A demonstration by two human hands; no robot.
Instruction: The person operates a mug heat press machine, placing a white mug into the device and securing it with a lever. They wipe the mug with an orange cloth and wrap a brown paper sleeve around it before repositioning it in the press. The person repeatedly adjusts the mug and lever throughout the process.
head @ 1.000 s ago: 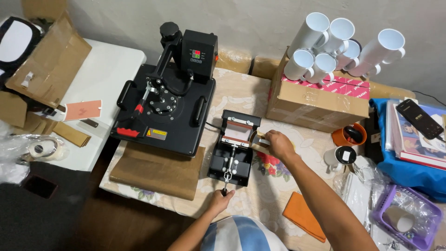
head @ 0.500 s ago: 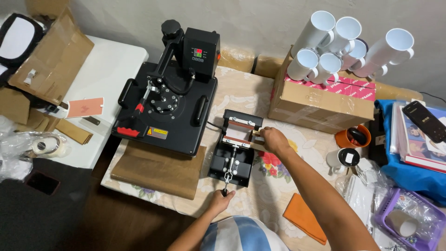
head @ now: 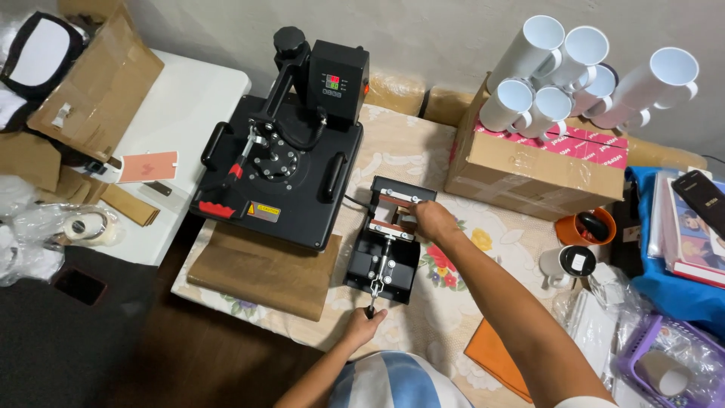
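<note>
Two hands on mug press point(head: 387, 253). Left hand point(head: 366, 325) clenched around lever end, nearest to body. Right hand point(head: 432, 221) rests on heater cradle at far end, grip unclear. Press long axis runs straight away from left hand.

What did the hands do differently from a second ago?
The right hand slid left from beside the small mug press onto its heating band. The left hand kept gripping the press's lever handle. The big heat press and white mugs stayed put.
</note>
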